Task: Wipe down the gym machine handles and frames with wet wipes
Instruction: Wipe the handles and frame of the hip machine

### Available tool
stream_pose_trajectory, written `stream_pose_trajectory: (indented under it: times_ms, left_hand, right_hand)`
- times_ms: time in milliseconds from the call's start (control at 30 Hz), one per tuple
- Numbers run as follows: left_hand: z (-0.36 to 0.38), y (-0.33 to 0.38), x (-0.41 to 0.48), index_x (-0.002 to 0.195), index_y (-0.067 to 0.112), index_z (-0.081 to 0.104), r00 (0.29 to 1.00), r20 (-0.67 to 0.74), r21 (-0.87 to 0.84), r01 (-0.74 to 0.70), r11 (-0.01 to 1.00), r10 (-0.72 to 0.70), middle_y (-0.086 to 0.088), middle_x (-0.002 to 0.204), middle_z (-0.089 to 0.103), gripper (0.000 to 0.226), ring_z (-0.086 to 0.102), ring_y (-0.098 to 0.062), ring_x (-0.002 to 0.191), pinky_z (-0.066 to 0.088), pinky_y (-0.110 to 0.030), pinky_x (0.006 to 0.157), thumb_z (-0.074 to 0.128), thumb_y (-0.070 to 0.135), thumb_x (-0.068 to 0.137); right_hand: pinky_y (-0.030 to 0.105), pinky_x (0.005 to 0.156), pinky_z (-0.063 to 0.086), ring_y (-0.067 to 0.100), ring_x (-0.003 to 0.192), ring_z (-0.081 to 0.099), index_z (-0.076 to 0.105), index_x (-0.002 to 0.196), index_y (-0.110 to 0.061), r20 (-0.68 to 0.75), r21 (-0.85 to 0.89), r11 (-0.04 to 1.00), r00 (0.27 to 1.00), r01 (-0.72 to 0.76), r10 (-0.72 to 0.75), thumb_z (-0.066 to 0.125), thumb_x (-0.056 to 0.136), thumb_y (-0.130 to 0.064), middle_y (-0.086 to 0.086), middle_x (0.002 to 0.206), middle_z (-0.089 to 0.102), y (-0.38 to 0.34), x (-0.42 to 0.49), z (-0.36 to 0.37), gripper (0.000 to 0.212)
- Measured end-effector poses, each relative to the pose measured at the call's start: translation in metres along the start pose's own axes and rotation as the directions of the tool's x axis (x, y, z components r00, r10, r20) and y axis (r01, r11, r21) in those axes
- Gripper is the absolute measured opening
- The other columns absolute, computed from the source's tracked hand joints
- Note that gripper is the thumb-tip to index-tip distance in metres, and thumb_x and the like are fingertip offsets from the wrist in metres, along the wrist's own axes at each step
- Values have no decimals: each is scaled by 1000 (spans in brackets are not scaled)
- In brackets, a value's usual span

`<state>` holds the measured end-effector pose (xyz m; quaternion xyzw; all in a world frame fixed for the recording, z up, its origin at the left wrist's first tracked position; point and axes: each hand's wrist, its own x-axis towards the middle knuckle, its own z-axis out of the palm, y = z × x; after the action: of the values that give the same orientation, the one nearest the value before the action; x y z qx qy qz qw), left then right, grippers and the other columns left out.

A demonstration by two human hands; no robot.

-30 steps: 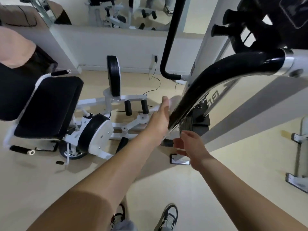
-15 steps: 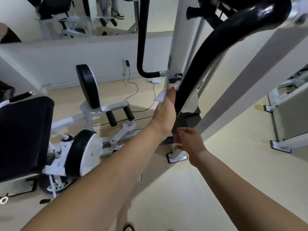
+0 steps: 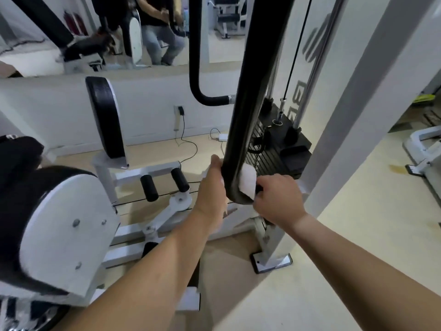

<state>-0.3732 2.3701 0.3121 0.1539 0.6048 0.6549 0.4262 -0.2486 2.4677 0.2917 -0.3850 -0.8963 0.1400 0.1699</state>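
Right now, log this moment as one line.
left hand: wraps wet wipe around black bar | right hand: holds bar's lower end | stage: wiping

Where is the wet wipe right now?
In the head view, the wet wipe wraps the black handle's lower end, between the left hand and right hand.

The padded handle (image 3: 250, 96) hanging in front is glossy black, and the wet wipe (image 3: 247, 181) folded round its lower end is plain white. The frame post (image 3: 358, 111) beside it is white with grey lettering, the weight stack (image 3: 281, 154) behind is black with thin ribbed lines between its plates, and the floor (image 3: 346, 247) is a pale cream yellow. Off to the left, the other machine (image 3: 143, 177) has white tubing, black roller pads (image 3: 149, 191) and a black cushion (image 3: 103, 115) on a white backing.
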Motion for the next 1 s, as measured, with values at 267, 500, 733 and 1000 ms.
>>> stream_pose_trajectory:
  times_ms: [267, 500, 733, 1000]
  left_hand:
    - [-8, -26, 14, 100, 25, 75, 983, 58, -79, -167, 983, 172, -2, 99, 78, 56, 69, -22, 108, 50, -42, 104, 32, 60, 106]
    - [20, 98, -28, 85, 19, 62, 895, 241, 111, -411, 905, 376, 0, 70, 65, 54, 64, -16, 66, 50, -32, 64, 28, 53, 110]
    - [32, 109, -25, 70, 20, 63, 862, 234, 28, -468, 883, 449, -1, 62, 58, 67, 56, -19, 59, 44, -30, 58, 23, 58, 108]
    - [0, -17, -23, 82, 12, 64, 969, 161, -58, -181, 982, 189, -8, 64, 69, 67, 71, -16, 66, 53, -16, 57, 17, 50, 111]
  right_hand:
    - [27, 73, 45, 15, 86, 62, 69, 93, -29, 276, -28, 998, 960, 53, -44, 52, 84, -28, -11, 86, 73, 11, -3, -16, 19]
    - [42, 111, 41, 15, 128, 53, 55, 137, -57, 344, -11, 1000, 939, -7, 10, 38, 67, -97, -29, 122, 66, 46, 8, -11, 83]
    - [24, 89, 46, 2, 108, 63, 63, 129, -55, 342, 92, 995, 940, -35, 2, 58, 80, -82, -28, 116, 69, 47, 11, -8, 56]
    - [34, 111, 45, 5, 120, 58, 63, 122, -63, 241, 114, 993, 970, -33, 5, 37, 45, -111, -30, 115, 69, 54, 13, -1, 95]
